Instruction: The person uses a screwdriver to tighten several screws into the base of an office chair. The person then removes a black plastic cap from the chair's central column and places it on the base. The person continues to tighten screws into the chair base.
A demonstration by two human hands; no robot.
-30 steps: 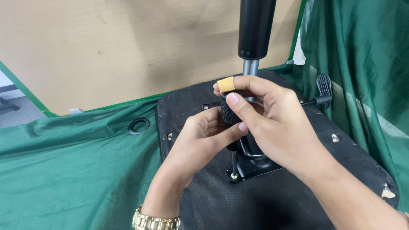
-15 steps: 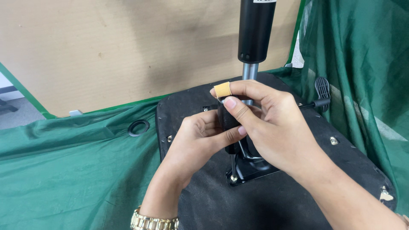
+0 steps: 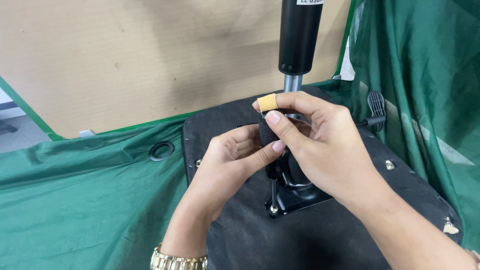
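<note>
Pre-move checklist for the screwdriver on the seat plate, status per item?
1. Both hands on screwdriver handle: ok; left hand and right hand wrap it.
2. Shaft upright: ok.
3. Tip seated in screw: cannot tell.
4. Seat base flat on green cloth: ok.
5. Gas cylinder apart from hands: ok.
6. Loose black ring off the base: ok.

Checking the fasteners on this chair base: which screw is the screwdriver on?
The screw at the black mounting plate's near-left corner; the screwdriver shaft stands on it. The silver ones sit untouched.
</note>
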